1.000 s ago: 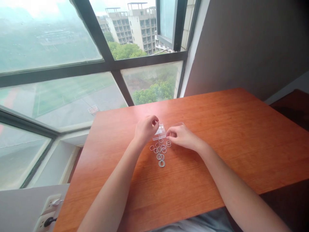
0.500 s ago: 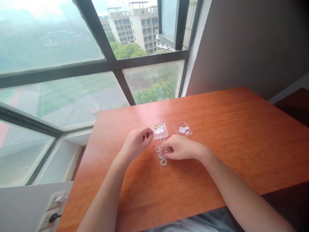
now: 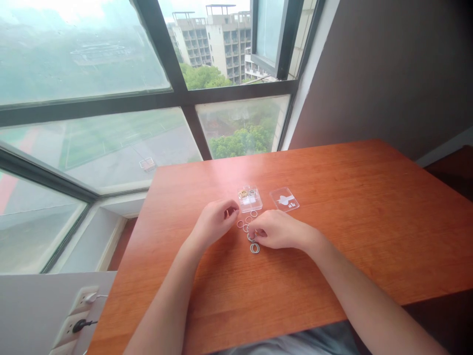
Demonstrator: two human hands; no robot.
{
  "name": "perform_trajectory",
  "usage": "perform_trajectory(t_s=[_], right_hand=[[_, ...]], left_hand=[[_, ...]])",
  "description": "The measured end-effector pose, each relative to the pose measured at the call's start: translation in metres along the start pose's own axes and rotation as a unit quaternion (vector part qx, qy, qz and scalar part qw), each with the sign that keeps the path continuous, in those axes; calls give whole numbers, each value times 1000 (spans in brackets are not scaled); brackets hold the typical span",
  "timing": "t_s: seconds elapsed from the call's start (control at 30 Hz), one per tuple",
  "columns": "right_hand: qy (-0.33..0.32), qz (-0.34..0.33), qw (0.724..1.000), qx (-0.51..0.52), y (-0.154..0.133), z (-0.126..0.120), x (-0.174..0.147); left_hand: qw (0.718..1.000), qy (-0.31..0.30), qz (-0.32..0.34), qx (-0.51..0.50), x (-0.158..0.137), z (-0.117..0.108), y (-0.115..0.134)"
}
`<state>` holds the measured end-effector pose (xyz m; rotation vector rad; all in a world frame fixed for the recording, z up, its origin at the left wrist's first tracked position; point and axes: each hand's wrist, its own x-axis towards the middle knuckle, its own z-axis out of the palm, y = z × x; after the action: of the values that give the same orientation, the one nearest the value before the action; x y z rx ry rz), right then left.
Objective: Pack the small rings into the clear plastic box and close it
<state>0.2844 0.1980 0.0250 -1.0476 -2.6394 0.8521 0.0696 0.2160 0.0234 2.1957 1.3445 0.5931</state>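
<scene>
Several thin pale and grey rings [image 3: 254,248] lie in a loose column on the wooden table. My right hand [image 3: 277,230] reaches down over them from the right, its thumb and fingers pinched at a grey ring [image 3: 250,237] and partly covering it. My left hand [image 3: 218,220] hovers to the left of the rings, fingers curled into a pinch; what sits in it, if anything, is hidden. Just past the hands stands an uncovered clear plastic box [image 3: 254,208] with compartments. Gold rings [image 3: 242,194] fill its back left compartment, and dark silver rings [image 3: 252,193] sit beside them.
A clear flat lid [image 3: 291,202] with a white label lies right of the box. The table [image 3: 354,197] reaches up to a dark-framed window [image 3: 236,92]. Wall sockets with plugs [image 3: 79,325] are at the lower left.
The view has shifted slightly, moving everything a little to the right. My right fingertips have lowered and closed in on the grey rings. My left hand keeps its pinch beside the box.
</scene>
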Motion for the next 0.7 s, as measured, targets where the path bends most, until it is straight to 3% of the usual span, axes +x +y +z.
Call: perform_trajectory(t_s=[0.3,0.7], right_hand=[[5,3,1000,-11,3,2,-1],[-15,9,1000,3,1,-2,-2]], left_hand=[[999,-31,12,16,1,3,4],[1000,-24,4,17,1,3,5]])
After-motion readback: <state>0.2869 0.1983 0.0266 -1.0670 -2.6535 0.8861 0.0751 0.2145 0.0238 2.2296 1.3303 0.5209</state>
